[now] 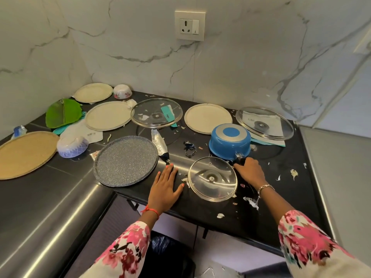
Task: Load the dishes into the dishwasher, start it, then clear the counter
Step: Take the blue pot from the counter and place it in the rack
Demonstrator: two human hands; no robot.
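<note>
A blue saucepan [229,142] stands upside down on the dark counter [281,177]. My right hand [250,171] grips its black handle [240,158]. My left hand [165,187] rests flat on the counter with straight fingers, between a speckled grey plate [125,160] and a small glass lid [212,178]. Two larger glass lids [156,113] [265,123] lie further back. Cream plates [207,118] [108,115] [93,92] are spread along the back, and a tan plate [24,154] sits at the far left.
Two bowls lie upside down: a floral one [122,91] at the back and a blue-patterned one [72,146] on the left. A green leaf plate [63,113], paper napkins, a foil wrapper [160,144] and torn scraps litter the counter. A wall socket [189,25] is above.
</note>
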